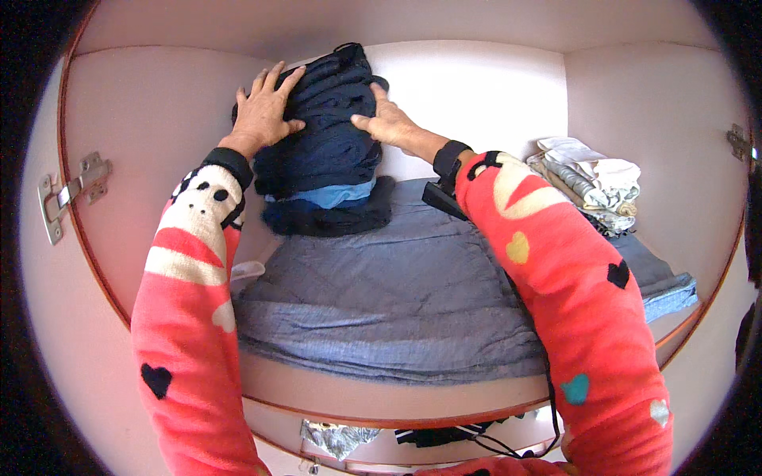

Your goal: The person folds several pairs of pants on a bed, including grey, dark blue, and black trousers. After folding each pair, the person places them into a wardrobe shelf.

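Note:
A tall pile of folded dark clothes (329, 131) stands at the back left of a cupboard shelf. Low in it shows a light blue folded cloth (341, 194), above a black fuzzy garment (333, 220). My left hand (266, 111) lies against the pile's left side with fingers spread. On the opposite side, my right hand (390, 125) touches the edge, thumb pointing inward across the front and apart from the fingers, which are partly hidden. Under the pile spreads a grey-blue cloth (389, 293), covering much of the shelf.
Folded light and patterned clothes (591, 178) are stacked at the right. A blue folded edge of fabric (671, 297) lies near the front right. Metal hinges (94, 178) sit at the left side. Below, another shelf holds a silvery packet (340, 438) and a black striped garment (444, 435).

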### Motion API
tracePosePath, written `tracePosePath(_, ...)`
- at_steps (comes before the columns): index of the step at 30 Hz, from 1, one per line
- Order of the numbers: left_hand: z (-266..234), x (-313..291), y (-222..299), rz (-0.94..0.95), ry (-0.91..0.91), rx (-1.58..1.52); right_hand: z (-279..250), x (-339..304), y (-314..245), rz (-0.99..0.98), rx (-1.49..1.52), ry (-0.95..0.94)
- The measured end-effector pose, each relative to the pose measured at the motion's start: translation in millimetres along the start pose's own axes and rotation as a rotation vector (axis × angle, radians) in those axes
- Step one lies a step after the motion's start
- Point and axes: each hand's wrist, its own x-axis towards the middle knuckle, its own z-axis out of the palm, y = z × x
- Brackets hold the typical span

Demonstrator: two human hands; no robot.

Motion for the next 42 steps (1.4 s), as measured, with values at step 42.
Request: tracePosePath(42,-390,-507,241,-0.023,-0.862,-0.855,-92,-314,-167,-0.386,-0.636,-1.425)
